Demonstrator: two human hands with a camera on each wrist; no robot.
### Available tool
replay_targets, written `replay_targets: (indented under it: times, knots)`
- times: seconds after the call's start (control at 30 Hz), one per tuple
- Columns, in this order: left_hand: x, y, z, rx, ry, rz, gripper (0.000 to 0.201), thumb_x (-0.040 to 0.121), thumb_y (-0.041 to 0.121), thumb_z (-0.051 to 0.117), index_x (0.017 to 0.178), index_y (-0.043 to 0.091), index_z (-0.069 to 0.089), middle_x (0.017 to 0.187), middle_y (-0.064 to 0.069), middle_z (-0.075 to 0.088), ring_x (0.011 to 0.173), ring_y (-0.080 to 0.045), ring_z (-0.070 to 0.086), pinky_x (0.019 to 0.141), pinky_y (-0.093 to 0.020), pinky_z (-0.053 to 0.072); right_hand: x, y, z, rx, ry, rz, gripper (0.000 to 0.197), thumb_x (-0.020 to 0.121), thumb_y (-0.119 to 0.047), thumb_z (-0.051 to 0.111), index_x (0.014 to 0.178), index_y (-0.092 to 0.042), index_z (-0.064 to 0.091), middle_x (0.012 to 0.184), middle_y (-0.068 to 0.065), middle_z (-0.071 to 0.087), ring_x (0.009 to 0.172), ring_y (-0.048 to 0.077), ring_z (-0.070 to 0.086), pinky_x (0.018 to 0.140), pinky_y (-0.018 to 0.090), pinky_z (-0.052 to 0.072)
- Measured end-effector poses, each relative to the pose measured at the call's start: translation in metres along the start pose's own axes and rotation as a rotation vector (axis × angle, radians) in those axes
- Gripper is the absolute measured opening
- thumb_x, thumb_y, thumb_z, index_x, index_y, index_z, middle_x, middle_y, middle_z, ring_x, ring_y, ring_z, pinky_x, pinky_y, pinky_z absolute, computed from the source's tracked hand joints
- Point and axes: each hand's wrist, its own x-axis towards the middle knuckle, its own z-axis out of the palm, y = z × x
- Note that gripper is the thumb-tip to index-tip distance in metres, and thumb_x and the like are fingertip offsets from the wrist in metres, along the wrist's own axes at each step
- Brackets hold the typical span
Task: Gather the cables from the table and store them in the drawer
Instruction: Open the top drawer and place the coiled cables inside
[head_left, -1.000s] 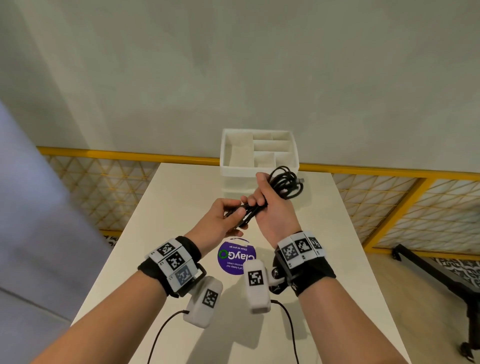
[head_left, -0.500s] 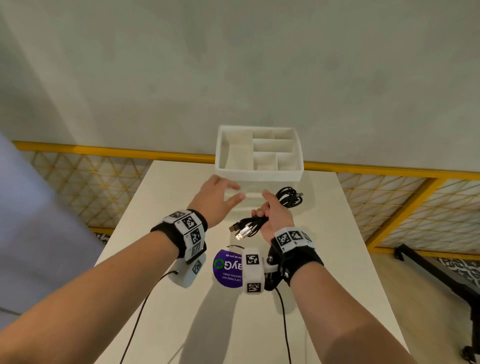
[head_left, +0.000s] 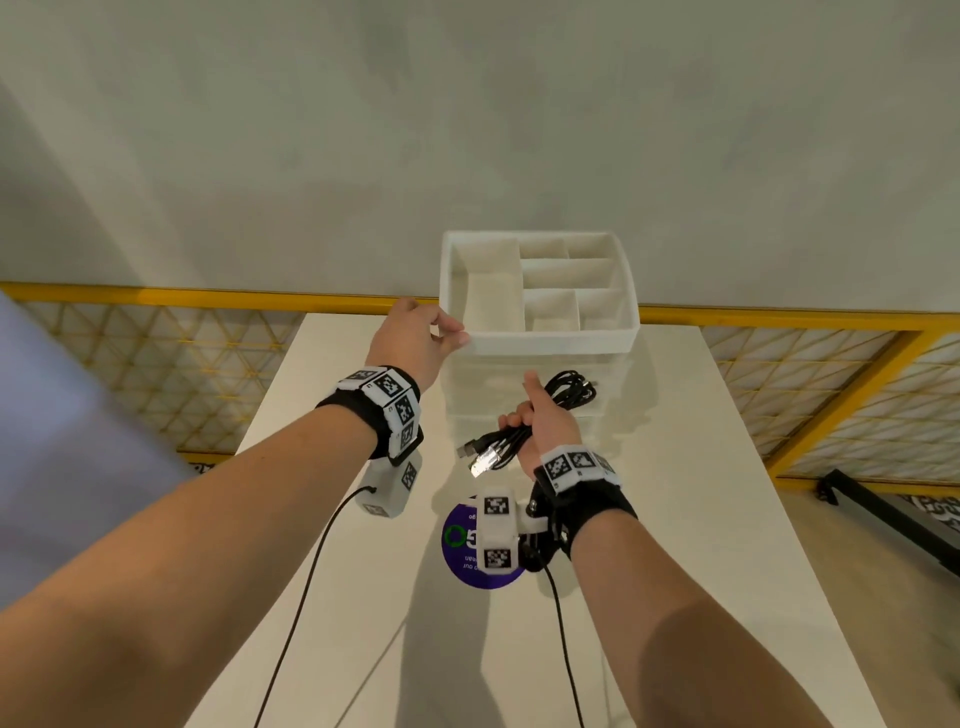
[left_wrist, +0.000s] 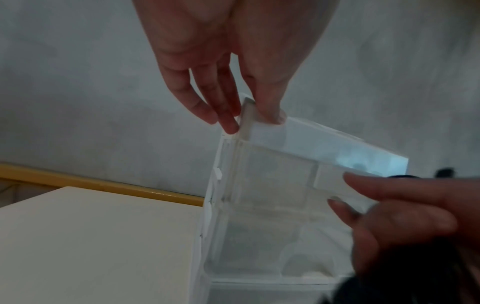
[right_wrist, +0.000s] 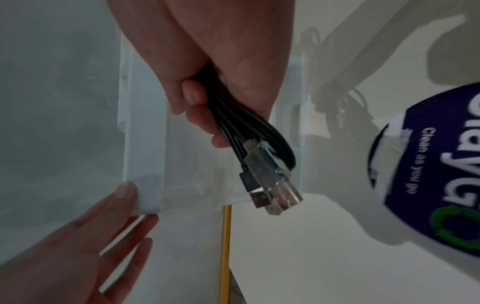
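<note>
A white drawer unit (head_left: 545, 343) with an open divided tray on top and translucent drawers (head_left: 488, 384) below stands at the table's far edge. My left hand (head_left: 426, 332) touches its front left top corner (left_wrist: 246, 127), thumb on the front face and straight fingers (left_wrist: 228, 123) along the side. My right hand (head_left: 540, 421) grips a bundle of black cables (head_left: 569, 389) just in front of the drawers. Their USB plugs (right_wrist: 272, 195) stick out toward me. The drawers look closed.
A round purple sticker (head_left: 462, 566) lies on the white table (head_left: 675, 519) under my right wrist. A yellow railing (head_left: 208, 296) and a grey wall run behind the table. A black stand (head_left: 883, 509) is on the floor at the right.
My left hand let go of the cables and moved up and forward to the unit's front left corner. The right hand kept the bundle and shifted slightly closer to the drawers.
</note>
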Motion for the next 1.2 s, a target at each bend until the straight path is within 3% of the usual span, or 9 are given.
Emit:
replay_targets:
  times: [0.2,0.3,0.4,0.47,0.53,0.7,0.8,1.0,1.2]
  knots:
    - [0.003,-0.001,-0.001,0.018,0.007,0.006,0.02,0.08,0.041,0.068,0.089,0.024,0.07,0.103,0.004,0.048,0.085,-0.016,0.055,0.078,-0.024,0.036,-0.044,0.037,-0.044,0.02,-0.046,-0.031,0.019,0.088,-0.024,0.066,0.073,-0.015,0.058,0.041,-0.005,0.033,0.038,0.011,0.039,0.061,0.031,0.045]
    - [0.002,0.002,-0.004,0.008,0.003,0.01,0.021,0.079,0.039,0.07,0.091,0.022,0.071,0.101,0.004,0.048,0.087,-0.013,0.047,0.077,-0.024,0.034,-0.061,0.049,-0.062,-0.049,-0.066,-0.051,0.01,0.09,-0.024,0.063,0.088,-0.015,0.063,0.043,-0.004,0.033,0.039,0.011,0.039,0.064,0.031,0.045]
    - [0.001,0.004,-0.007,0.021,-0.006,0.009,0.021,0.078,0.039,0.071,0.092,0.022,0.072,0.1,0.004,0.048,0.085,-0.014,0.048,0.076,-0.024,0.034,-0.074,0.045,-0.07,-0.199,-0.054,-0.074,0.019,0.088,-0.03,0.065,0.097,-0.013,0.064,0.043,-0.005,0.035,0.042,0.011,0.041,0.062,0.03,0.043]
    - [0.0,0.006,-0.008,0.025,-0.012,0.003,0.022,0.078,0.039,0.071,0.093,0.022,0.072,0.1,0.003,0.048,0.086,-0.015,0.049,0.076,-0.024,0.034,-0.086,0.029,-0.065,-0.343,-0.037,-0.127,0.025,0.088,-0.035,0.064,0.089,-0.01,0.061,0.042,-0.005,0.039,0.044,0.012,0.043,0.062,0.032,0.046]
    - [-0.001,0.008,-0.009,0.02,-0.018,-0.005,0.022,0.078,0.039,0.071,0.093,0.023,0.073,0.101,0.002,0.05,0.091,-0.017,0.053,0.078,-0.024,0.035,-0.102,0.003,-0.049,-0.501,-0.028,-0.249,0.031,0.087,-0.042,0.062,0.078,-0.012,0.061,0.042,-0.006,0.043,0.046,0.013,0.045,0.062,0.032,0.048]
    - [-0.003,0.011,-0.014,0.012,-0.024,-0.015,0.022,0.079,0.035,0.071,0.095,0.02,0.073,0.117,-0.006,0.057,0.111,-0.023,0.054,0.082,-0.024,0.033,-0.115,-0.067,0.012,-0.872,-0.091,-0.753,0.026,0.086,-0.046,0.062,0.077,-0.021,0.061,0.061,-0.012,0.058,0.054,0.001,0.054,0.049,0.006,0.044]
    - [-0.002,0.013,-0.016,0.028,-0.034,-0.027,0.022,0.078,0.036,0.071,0.094,0.021,0.073,0.102,0.0,0.055,0.096,-0.021,0.054,0.077,-0.025,0.034,-0.084,-0.076,0.034,-1.365,-0.21,-0.955,0.019,0.091,-0.036,0.06,0.099,-0.019,0.065,0.081,-0.005,0.065,0.071,0.011,0.057,0.062,0.018,0.044]
    - [0.0,0.013,-0.018,-0.001,-0.051,0.005,0.022,0.08,0.032,0.072,0.097,0.018,0.074,0.094,0.005,0.051,0.089,-0.009,0.046,0.079,-0.023,0.034,-0.017,-0.047,0.031,-2.138,-0.42,-0.629,0.034,0.087,-0.049,0.058,0.092,-0.017,0.05,0.086,0.001,0.057,0.09,0.027,0.062,0.072,0.03,0.04]
    - [0.004,0.009,-0.016,0.009,-0.05,-0.006,0.02,0.078,0.035,0.072,0.093,0.022,0.074,0.1,0.004,0.051,0.091,-0.01,0.047,0.079,-0.025,0.035,0.008,-0.027,0.029,-2.069,-0.381,-0.293,0.083,0.069,-0.071,0.061,0.128,-0.016,0.041,0.118,0.002,0.059,0.107,0.026,0.058,0.083,0.035,0.041]
